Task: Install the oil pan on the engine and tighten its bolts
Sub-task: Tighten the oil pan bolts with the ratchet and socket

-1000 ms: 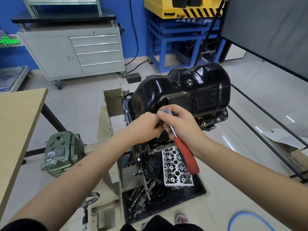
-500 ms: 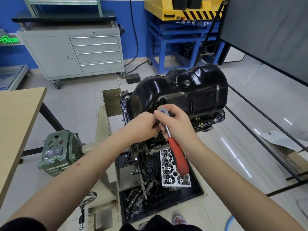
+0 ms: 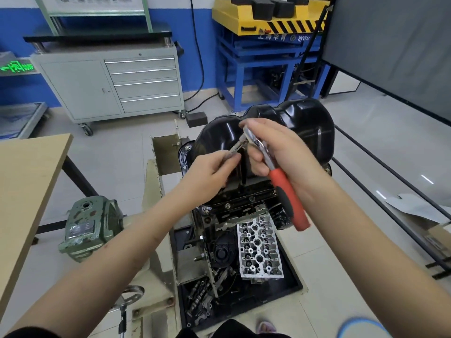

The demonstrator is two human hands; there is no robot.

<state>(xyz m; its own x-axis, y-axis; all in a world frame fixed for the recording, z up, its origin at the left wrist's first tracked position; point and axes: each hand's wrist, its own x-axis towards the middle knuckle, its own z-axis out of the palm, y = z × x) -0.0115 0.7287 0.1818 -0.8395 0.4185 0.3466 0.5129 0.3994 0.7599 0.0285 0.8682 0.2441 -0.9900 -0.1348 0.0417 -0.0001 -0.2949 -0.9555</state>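
The glossy black oil pan (image 3: 300, 123) sits on top of the engine (image 3: 244, 201), which is mounted on a stand. My right hand (image 3: 280, 152) grips a ratchet wrench with a red handle (image 3: 288, 198), head up and handle pointing down toward me. My left hand (image 3: 212, 172) pinches the metal extension bar (image 3: 235, 148) that sticks out of the ratchet head. Both hands are lifted in front of the pan's near side. Bolts show along the pan flange at the left (image 3: 186, 148).
A cylinder head (image 3: 258, 250) and loose parts lie in the black tray (image 3: 292, 279) below the engine. A wooden table (image 3: 26, 181) stands at left, a green gearbox (image 3: 90, 228) beside the stand. A grey tool cabinet (image 3: 109, 86) and blue frame (image 3: 268, 74) stand behind.
Both hands have lifted off the pan flange with the ratchet. The tool has tilted, and my left hand now pinches the extension bar away from the bolt.
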